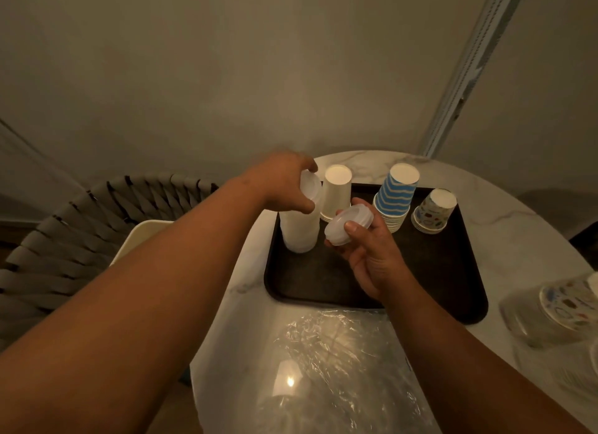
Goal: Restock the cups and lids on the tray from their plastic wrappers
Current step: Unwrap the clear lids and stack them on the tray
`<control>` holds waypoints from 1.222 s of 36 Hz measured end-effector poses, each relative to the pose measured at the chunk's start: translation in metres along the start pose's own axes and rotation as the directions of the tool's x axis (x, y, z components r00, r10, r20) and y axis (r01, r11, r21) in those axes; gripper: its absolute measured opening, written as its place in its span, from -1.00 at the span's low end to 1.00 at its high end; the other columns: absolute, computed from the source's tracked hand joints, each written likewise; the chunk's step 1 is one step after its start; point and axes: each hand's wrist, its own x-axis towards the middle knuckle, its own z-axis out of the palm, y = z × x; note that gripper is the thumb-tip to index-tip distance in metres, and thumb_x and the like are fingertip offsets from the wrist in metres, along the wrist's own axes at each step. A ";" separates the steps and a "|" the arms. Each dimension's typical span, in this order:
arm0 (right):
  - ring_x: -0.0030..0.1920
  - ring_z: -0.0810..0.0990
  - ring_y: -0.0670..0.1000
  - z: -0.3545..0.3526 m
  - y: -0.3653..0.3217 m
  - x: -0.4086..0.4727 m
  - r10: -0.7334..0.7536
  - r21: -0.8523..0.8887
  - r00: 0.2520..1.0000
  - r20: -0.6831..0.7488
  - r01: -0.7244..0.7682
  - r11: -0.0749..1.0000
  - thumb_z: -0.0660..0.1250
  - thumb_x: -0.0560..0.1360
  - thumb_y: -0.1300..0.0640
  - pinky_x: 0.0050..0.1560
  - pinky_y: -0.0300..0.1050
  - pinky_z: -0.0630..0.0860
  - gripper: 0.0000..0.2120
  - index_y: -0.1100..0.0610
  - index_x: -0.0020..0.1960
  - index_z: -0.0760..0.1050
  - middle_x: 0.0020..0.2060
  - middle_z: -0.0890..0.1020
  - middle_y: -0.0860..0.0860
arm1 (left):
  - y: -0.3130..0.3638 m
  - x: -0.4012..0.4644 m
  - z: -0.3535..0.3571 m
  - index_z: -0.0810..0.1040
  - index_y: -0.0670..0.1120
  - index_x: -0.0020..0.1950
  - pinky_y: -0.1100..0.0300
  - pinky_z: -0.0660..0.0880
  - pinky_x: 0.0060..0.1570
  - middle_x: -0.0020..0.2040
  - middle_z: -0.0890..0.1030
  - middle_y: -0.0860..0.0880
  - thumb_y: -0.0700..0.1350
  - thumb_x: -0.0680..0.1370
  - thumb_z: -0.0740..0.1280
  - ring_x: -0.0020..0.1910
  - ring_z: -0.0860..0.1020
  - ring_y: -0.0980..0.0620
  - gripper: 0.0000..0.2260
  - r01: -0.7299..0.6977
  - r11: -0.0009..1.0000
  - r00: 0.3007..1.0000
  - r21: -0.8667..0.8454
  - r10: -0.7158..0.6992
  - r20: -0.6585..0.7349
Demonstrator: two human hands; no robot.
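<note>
Frosted translucent plastic lids (pixel 348 228), matt paper cups (pixel 336 190), dark matt tray (pixel 437 271) with a faintly textured face, crinkled glossy clear plastic wrapper (pixel 339 362) catching the light, smooth veined marble-look tabletop (pixel 517 233), woven strap chair back (pixel 64 239)

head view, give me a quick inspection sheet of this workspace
surface: marble table, dark tray on it
job's things: lid stack, white cups, striped cups and patterned cups on tray
clutter: empty plastic wrapper; wrapped patterned cups at right edge
hands: left hand grips top of lid stack; right hand holds a few lids
cables: nothing seen
surroundings: woven chair, wall
</note>
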 end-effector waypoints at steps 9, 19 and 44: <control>0.20 0.54 0.11 -0.004 -0.001 -0.001 0.008 -0.006 1.000 -0.029 -0.008 1.000 0.39 0.33 0.21 -0.01 0.03 0.62 -0.46 -0.03 0.28 0.40 0.25 0.49 0.16 | -0.001 0.004 0.015 0.35 0.05 0.47 0.13 0.39 0.07 0.33 0.44 -0.06 0.02 0.41 0.52 0.26 0.42 -0.08 -0.33 -0.021 0.999 0.998 0.041 0.018 0.059; 0.26 0.51 0.16 -0.007 0.000 -0.003 0.031 -0.021 0.998 -0.045 -0.032 0.999 0.42 0.32 0.21 -0.01 0.04 0.62 -0.42 -0.05 0.30 0.39 0.34 0.44 0.18 | 0.000 0.008 0.016 0.21 0.11 0.55 -0.01 0.42 0.25 0.47 0.32 -0.07 0.01 0.44 0.49 0.38 0.35 -0.14 -0.26 0.003 0.998 0.983 0.058 -0.014 0.181; 0.07 0.66 0.07 -0.003 -0.015 -0.005 0.052 0.005 0.996 0.066 -0.053 0.999 0.70 -0.01 -0.14 -0.10 -0.01 0.62 -0.09 0.04 0.26 0.45 0.12 0.63 0.11 | 0.022 -0.019 -0.008 0.27 0.14 0.52 0.18 0.36 0.31 0.46 0.33 0.11 -0.08 0.35 0.58 0.37 0.37 0.09 -0.18 -0.180 0.940 0.973 -0.290 0.213 0.089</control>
